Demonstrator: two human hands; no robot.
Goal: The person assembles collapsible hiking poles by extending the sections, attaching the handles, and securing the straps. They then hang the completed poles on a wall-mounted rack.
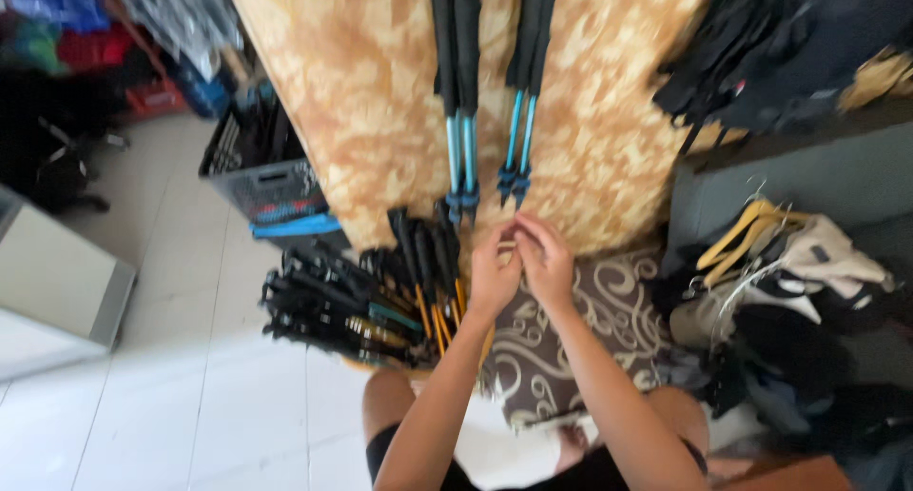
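Both forearms are bare, no sleeves, watch or rings showing on the left hand or right hand; black shorts cover the thighs (knees bare).

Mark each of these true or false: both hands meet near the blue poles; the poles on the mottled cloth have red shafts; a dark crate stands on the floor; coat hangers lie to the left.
1. Left hand and right hand meet just below the blue poles: true.
2. Poles on the mottled cloth have red shafts: false, blue and black.
3. A dark crate stands on the floor: true.
4. Coat hangers lie left: false, they lie right.
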